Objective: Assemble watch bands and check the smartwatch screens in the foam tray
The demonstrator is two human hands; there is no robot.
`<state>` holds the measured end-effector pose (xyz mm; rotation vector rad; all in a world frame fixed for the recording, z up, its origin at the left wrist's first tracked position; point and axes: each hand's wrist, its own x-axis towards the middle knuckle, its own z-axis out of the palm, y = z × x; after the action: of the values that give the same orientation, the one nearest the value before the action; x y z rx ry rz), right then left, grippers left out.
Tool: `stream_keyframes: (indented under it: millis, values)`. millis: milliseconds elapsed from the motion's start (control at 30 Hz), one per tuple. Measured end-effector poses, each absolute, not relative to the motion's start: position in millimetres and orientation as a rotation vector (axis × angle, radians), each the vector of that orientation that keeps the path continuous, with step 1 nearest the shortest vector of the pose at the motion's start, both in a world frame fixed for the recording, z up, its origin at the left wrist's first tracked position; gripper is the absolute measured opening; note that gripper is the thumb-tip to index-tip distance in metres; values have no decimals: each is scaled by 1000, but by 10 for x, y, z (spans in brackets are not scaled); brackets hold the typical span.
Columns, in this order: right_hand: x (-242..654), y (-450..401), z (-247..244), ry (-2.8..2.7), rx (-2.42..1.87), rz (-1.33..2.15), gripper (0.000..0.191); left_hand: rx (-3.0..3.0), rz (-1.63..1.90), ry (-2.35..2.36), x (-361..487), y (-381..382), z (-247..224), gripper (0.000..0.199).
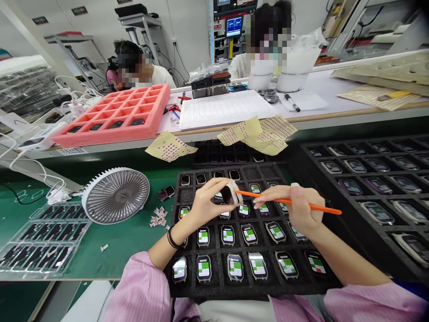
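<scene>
My left hand [208, 200] grips a smartwatch body [231, 194] by its edges, tilted above a black foam tray [214, 264]. Between the fingers of my right hand [298, 206] is a thin orange stick [323, 209], pen-like in shape. Its left tip meets the side of the watch case; whether it presses there I cannot tell. Below both hands, the tray's compartments hold several watches with lit green-and-white screens, such as the watch [228, 235] in the middle. Some watches in the far row have dark screens.
Left of the tray stand a round fan [115, 195], small paper scraps [158, 217] and a clear plastic tray [43, 237]. More watches fill a black tray [378, 188] at right. Above, a shelf carries a pink foam tray [114, 114], paper sheets [224, 109] and hanging yellow sticker sheets [170, 146]. Two people sit beyond.
</scene>
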<state>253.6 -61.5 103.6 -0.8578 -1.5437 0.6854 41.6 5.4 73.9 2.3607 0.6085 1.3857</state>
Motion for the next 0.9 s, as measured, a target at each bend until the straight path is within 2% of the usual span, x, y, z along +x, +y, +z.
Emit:
stream_keyframes:
  millis: [200,333,500,600,900]
  values:
    - [2560,-558,954,-1537,-849,693,52,2375,1275,721,408,60,742,45]
    - [2423,-423,844,-1332,-952,931,30,2401,1146,829,410,26,758,42]
    - [2231,-319,749,-1354,-1077,1239,47,2339,1182,756,435,-22,751,48]
    - [2214,-334,753,-1287,-1079,1276,47,2254,1250,696,446,-31,738,57]
    - [2242,-386,801,-1107,-971,1401,42,2106,1212,746,449,-55,785,49]
